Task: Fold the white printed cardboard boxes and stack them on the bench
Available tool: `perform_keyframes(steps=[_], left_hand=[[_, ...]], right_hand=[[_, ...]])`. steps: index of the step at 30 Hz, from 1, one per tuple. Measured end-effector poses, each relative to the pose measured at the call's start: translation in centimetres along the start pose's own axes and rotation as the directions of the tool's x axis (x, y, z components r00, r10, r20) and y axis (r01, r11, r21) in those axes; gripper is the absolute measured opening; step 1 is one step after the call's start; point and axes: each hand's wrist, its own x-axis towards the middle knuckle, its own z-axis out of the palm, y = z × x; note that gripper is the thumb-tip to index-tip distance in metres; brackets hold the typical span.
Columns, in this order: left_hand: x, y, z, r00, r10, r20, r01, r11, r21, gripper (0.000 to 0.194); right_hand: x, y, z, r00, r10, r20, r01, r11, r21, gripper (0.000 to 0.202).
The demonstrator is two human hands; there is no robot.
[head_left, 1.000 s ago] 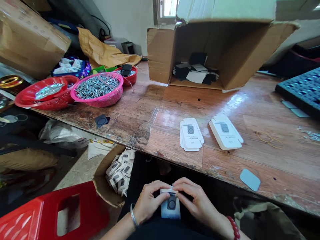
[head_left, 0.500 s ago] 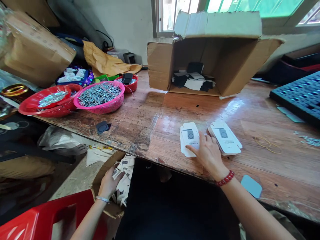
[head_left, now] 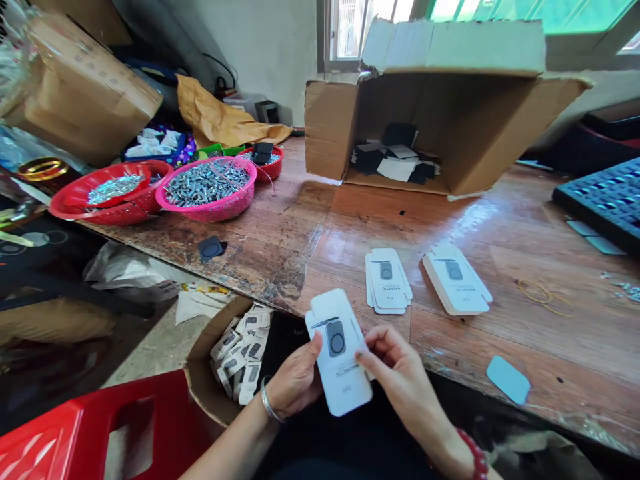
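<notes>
A flat white printed box point(head_left: 341, 357), unfolded and showing a dark square with a ring, is held in front of me over my lap. My left hand point(head_left: 296, 380) grips its left edge, thumb on the printed face. On its right edge, my right hand point(head_left: 397, 370) pinches it between thumb and fingers. Past it on the table lie a small pile of the same flat boxes point(head_left: 390, 280) and a thicker stack point(head_left: 457, 283) to the right. Below my left arm, a cardboard carton point(head_left: 200, 380) holds many small printed boxes point(head_left: 253, 343).
An open cardboard box point(head_left: 327, 137) with black and white pieces stands at the back. Baskets of metal parts, including a pink basket point(head_left: 213, 212), sit at left. A rubber band point(head_left: 545, 300), a pale blue card point(head_left: 509, 379) and a black tray point(head_left: 600, 200) are at right. A red stool point(head_left: 50, 427) is lower left.
My right hand has left the small pile and drawn back towards me with a flat box. My left hand has come up out of the carton and now holds that box too.
</notes>
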Motion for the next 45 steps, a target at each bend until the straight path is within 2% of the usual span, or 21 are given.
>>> perform_keyframes(steps=[2, 4, 5, 7, 9, 10, 12, 15, 18, 22, 24, 27, 30, 33, 35, 36, 38, 39, 40, 42, 45], left_hand=[[0.1, -0.9, 0.3, 0.999, -0.029, -0.021, 0.029, 1.000, -0.006, 0.059], [-0.1, -1.3, 0.2, 0.998, -0.031, -0.055, 0.033, 0.999, 0.040, 0.062], [-0.3, -1.4, 0.2, 0.997, -0.035, -0.072, 0.041, 0.995, 0.095, 0.064], [-0.8, -1.3, 0.0, 0.994, -0.049, -0.095, 0.073, 0.961, 0.266, 0.067], [-1.3, -1.2, 0.0, 0.991, -0.074, -0.109, 0.114, 0.893, 0.435, 0.072], [-1.6, -1.1, 0.0, 0.988, -0.093, -0.123, 0.142, 0.864, 0.484, 0.075], [-2.1, -1.2, 0.0, 0.976, -0.141, -0.167, 0.208, 0.836, 0.508, 0.079], [-2.9, -1.6, -0.2, 0.966, -0.168, -0.197, 0.247, 0.826, 0.507, 0.073], [-3.4, -2.3, -0.6, 0.975, -0.184, -0.122, 0.221, 0.829, 0.515, 0.067], [-3.6, -2.8, -1.3, 0.984, -0.180, -0.009, 0.166, 0.884, 0.438, 0.064], [-3.6, -2.5, -1.3, 0.987, -0.157, 0.010, 0.137, 0.886, 0.443, 0.065], [-3.6, -1.8, -1.4, 0.996, -0.092, -0.006, 0.080, 0.840, 0.537, 0.062], [-3.3, -1.5, -2.1, 0.988, -0.057, -0.145, 0.129, 0.816, 0.563, 0.059], [-2.7, -1.8, -3.0, 0.939, 0.007, -0.343, 0.153, 0.886, 0.437, 0.059], [-2.4, -2.2, -3.3, 0.919, 0.055, -0.390, 0.097, 0.928, 0.359, 0.057], [-2.3, -2.4, -3.3, 0.920, 0.070, -0.387, 0.069, 0.940, 0.333, 0.057], [-2.0, -3.0, -3.2, 0.923, 0.091, -0.374, 0.031, 0.951, 0.308, 0.055], [-1.9, -3.3, -3.0, 0.921, 0.102, -0.375, 0.023, 0.948, 0.316, 0.055], [-1.7, -3.7, -2.9, 0.914, 0.122, -0.386, 0.018, 0.941, 0.339, 0.054], [-1.4, -4.3, -2.7, 0.895, 0.175, -0.410, 0.014, 0.908, 0.418, 0.051], [-1.4, -5.2, -2.6, 0.858, 0.285, -0.426, -0.034, 0.861, 0.508, 0.044]], right_hand=[[-0.9, 0.8, 0.5, 0.994, -0.106, -0.003, 0.103, 0.975, -0.198, 0.021], [-1.1, 1.1, 0.4, 0.954, -0.297, -0.031, 0.252, 0.857, -0.450, 0.009], [-1.0, 1.1, 0.2, 0.920, -0.391, -0.015, 0.321, 0.776, -0.542, 0.015], [-0.7, 0.7, -0.1, 0.862, -0.498, 0.093, 0.447, 0.663, -0.601, 0.037], [-0.4, 0.3, -0.1, 0.850, -0.470, 0.237, 0.519, 0.673, -0.527, 0.048], [-0.3, 0.1, 0.0, 0.861, -0.423, 0.282, 0.508, 0.717, -0.477, 0.049], [-0.3, 0.0, 0.2, 0.904, -0.310, 0.294, 0.412, 0.813, -0.410, 0.043], [-0.3, -0.1, 0.3, 0.941, -0.176, 0.290, 0.283, 0.881, -0.380, 0.034], [-0.3, -0.4, 0.0, 0.924, -0.107, 0.368, 0.250, 0.896, -0.368, 0.027], [-0.3, -1.0, -0.5, 0.896, -0.114, 0.428, 0.277, 0.898, -0.341, 0.020], [-0.4, -1.3, -0.6, 0.881, -0.129, 0.455, 0.300, 0.896, -0.328, 0.017], [-0.8, -1.3, -0.5, 0.872, -0.109, 0.476, 0.304, 0.884, -0.355, 0.015], [-1.1, -0.6, -0.1, 0.912, -0.149, 0.382, 0.311, 0.858, -0.408, 0.013], [-1.5, 0.9, 0.5, 0.934, -0.339, 0.116, 0.356, 0.843, -0.403, 0.007], [-1.8, 1.8, 0.7, 0.935, -0.353, -0.029, 0.320, 0.878, -0.356, 0.015], [-1.9, 2.2, 0.8, 0.956, -0.293, -0.027, 0.270, 0.910, -0.313, 0.017], [-2.2, 2.7, 0.8, 0.987, -0.124, 0.101, 0.145, 0.960, -0.239, 0.012], [-2.4, 3.0, 0.8, 0.984, -0.066, 0.168, 0.105, 0.966, -0.237, 0.017], [-2.6, 3.2, 0.8, 0.978, -0.043, 0.203, 0.096, 0.961, -0.259, 0.025], [-3.1, 3.8, 0.8, 0.982, -0.076, 0.171, 0.133, 0.928, -0.349, 0.037], [-3.8, 4.9, 0.7, 0.989, -0.095, 0.109, 0.132, 0.897, -0.421, 0.040]])
